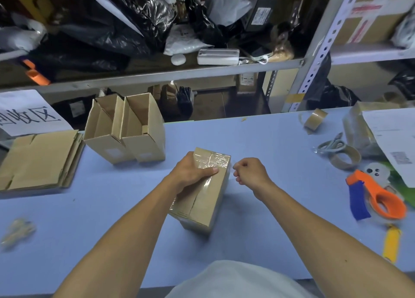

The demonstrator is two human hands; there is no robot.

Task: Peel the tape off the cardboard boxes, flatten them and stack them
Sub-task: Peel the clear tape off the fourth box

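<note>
My white-clothed torso sits at the near edge of the light blue desk, and both my bare forearms reach forward over it. At the middle of the desk stands the sealed brown cardboard box wrapped in clear shiny tape, resting on the desk surface and tilted slightly. My left hand grips the box's upper part, fingers curled over the taped top, thumb on the near face. My right hand hovers just beside the box's right edge, fingers curled tight; whether they pinch a strand of tape I cannot tell.

Near the left edge lies a crumpled wad of clear tape. Toward the right edge lie an orange tape dispenser with a blue flap and, nearer me, a yellow-handled tool. Farther on the right, a brown cardboard tape core lies flat on the desk.

At the left edge rests a stack of flattened brown cardboard sheets. Beside it, toward the far edge, stand two open brown cardboard boxes, touching side by side, flaps up. A white paper sign with black characters occupies the far left corner. Beyond the far edge, grey metal shelving holds black plastic bags.
</note>
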